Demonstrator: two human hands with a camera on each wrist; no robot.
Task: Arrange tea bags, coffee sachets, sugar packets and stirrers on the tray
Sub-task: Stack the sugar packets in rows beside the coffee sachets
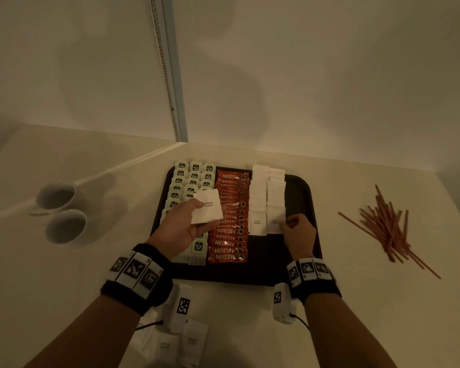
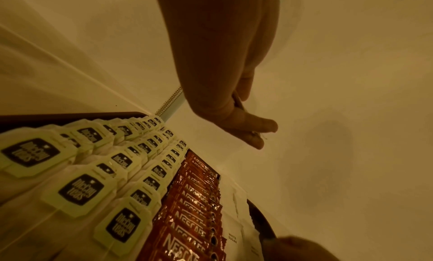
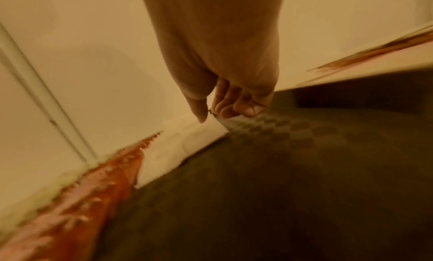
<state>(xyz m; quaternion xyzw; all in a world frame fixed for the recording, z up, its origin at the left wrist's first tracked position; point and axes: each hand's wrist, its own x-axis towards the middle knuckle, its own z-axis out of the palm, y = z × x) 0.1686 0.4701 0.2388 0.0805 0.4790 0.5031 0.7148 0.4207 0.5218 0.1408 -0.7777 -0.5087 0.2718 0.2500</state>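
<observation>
Several loose sugar packets lie on the counter nearest the person, under the left forearm, off the tray, so the sugar job looks unfinished. Moving up, the left hand hovers palm-up over the tea and coffee rows, thumb and fingers clamped on a small stack of white sugar packets, ready to feed across. On the other side the right hand is down on the tray, fingers curled, thumb and fingertips pinching the near edge of the front packet in the right-hand sugar column; it seems to be seating that one at the end of the line. Beside it, the first sugar column runs back to the far rim. Left of that, the coffee sachets fill one overlapped orange row front to back, and the tea bags sit in three columns: both look done. The right strip of the tray is bare. Out to the right the stirrers lie in a scattered heap on the counter, untouched. Two white cups stand off to the left. By my reckoning: tea and coffee finished, sugar well advanced, stirrers all to come.
</observation>
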